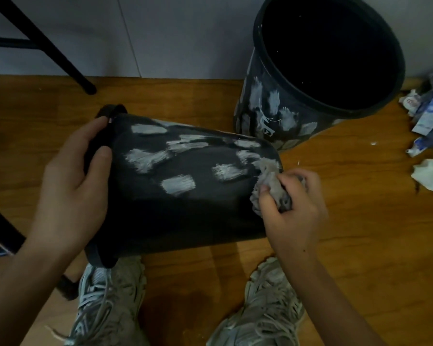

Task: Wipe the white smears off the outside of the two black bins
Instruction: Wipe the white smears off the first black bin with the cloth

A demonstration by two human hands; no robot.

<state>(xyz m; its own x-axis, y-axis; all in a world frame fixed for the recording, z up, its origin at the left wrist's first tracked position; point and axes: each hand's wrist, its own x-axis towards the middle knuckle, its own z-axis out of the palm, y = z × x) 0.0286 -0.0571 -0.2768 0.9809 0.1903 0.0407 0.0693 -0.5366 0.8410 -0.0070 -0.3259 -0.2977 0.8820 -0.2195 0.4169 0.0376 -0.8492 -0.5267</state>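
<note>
A black bin (175, 216) lies on its side above my shoes, its rim to the left and its base to the right. Several white smears (178, 185) mark its upper side. My left hand (73, 186) grips the rim, thumb on the outer wall. My right hand (293, 211) holds a crumpled grey cloth (268, 182) pressed against the bin's wall near its base. A second black bin (268, 116) stands upright at the back right, its mouth open toward me and its side covered with several white smears.
The wooden floor (360, 245) meets a pale wall at the back. Black metal furniture legs (48, 49) cross the upper left, another at the left edge. Crumpled tissues and wrappers (428, 146) lie at the right edge. My two grey sneakers (263, 305) are below the bin.
</note>
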